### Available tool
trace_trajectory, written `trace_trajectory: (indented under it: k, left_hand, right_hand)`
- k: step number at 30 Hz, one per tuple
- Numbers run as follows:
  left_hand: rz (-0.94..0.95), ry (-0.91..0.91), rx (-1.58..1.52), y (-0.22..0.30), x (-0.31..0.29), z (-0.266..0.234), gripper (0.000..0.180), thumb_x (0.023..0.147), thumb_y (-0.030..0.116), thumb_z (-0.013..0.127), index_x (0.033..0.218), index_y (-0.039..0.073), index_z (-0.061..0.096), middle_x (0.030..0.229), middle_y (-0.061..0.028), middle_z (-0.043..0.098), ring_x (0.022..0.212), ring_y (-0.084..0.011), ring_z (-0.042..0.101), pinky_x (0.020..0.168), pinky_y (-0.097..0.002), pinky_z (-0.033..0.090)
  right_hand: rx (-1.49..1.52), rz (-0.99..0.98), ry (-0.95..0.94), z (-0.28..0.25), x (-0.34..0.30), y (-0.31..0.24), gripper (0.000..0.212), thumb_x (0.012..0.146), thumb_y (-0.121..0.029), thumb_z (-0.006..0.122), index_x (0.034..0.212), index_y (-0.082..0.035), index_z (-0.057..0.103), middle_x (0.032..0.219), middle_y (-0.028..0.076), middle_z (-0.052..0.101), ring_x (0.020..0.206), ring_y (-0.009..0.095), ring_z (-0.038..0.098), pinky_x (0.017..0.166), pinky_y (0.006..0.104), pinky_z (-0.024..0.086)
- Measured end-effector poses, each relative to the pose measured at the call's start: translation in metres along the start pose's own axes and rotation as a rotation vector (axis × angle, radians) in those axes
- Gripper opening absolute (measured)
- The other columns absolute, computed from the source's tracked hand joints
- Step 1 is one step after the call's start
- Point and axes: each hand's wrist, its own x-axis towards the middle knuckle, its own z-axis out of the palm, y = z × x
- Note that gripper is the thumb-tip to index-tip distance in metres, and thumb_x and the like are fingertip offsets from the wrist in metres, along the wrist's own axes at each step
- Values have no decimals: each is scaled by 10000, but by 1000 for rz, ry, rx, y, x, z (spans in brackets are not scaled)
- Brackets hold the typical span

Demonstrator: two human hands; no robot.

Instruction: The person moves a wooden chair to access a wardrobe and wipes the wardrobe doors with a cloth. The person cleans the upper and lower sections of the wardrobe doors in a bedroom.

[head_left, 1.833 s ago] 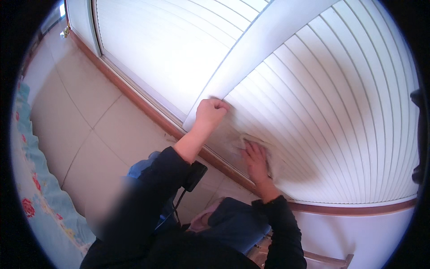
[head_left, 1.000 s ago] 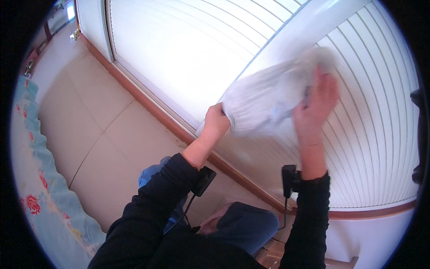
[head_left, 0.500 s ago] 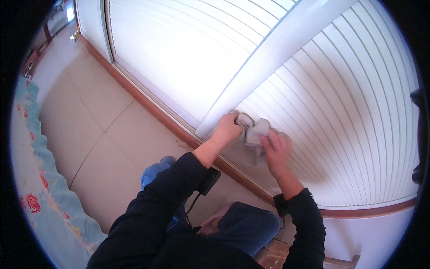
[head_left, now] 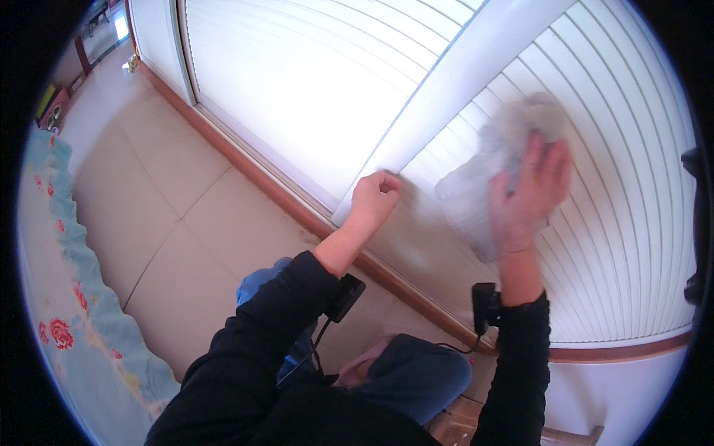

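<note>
Two white ribbed panels (head_left: 613,171) fill most of the view above a tiled floor (head_left: 178,178), divided from it by a red-brown sill (head_left: 405,290). A pale cloth (head_left: 476,178), bunched and motion-blurred, lies before the right-hand panel. The person's right hand (head_left: 535,186) holds it beneath extended fingers; the left hand (head_left: 375,197) is curled into a loose fist at the panel's lower edge, nothing visible in it. The step in hand appears to be wiping the ribs. A further stroke would call for spreading the cloth and pressing evenly along the grooves.
</note>
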Motion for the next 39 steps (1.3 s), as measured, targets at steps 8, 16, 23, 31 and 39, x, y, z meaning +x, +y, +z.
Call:
trace_trajectory:
  k: [8,16,23,31,39]
  left_hand:
    - [-57,72,-112,27,-2,-16,133,756,-51,515,879,-37,564,751,-58,590,655,-111,538,586,-223,441]
    - [-200,120,-52,5,-6,-20,165,747,-18,554,909,-37,575,827,-83,601,717,-130,560,622,-243,460]
    - [108,404,449,28,-4,-24,291,719,9,560,1005,-46,551,955,-101,588,886,-168,542,765,-278,453]
    - [-49,293,58,42,-3,-27,293,705,11,547,997,-13,546,909,-119,589,776,-195,567,689,-301,474]
    - [-89,262,-61,42,5,-31,232,713,6,554,942,-30,568,866,-92,598,756,-162,567,663,-274,462]
  right_hand:
    - [66,-46,94,63,-44,-69,242,775,-168,575,1013,-147,615,1155,30,559,1066,208,485,795,316,324]
    - [251,-173,-329,76,-172,-112,305,797,-184,511,1091,-141,580,1269,38,457,1141,167,404,820,308,286]
    - [316,-244,-576,93,-218,-135,403,784,-181,486,1180,-119,526,1352,28,349,1196,172,336,851,326,309]
    - [516,-379,-980,115,-293,-155,463,777,-124,482,1232,-43,466,1387,23,284,1211,189,320,894,344,318]
    - [443,-519,-1171,83,-319,-88,389,784,-136,477,1159,-54,541,1326,42,372,1220,188,328,911,336,312]
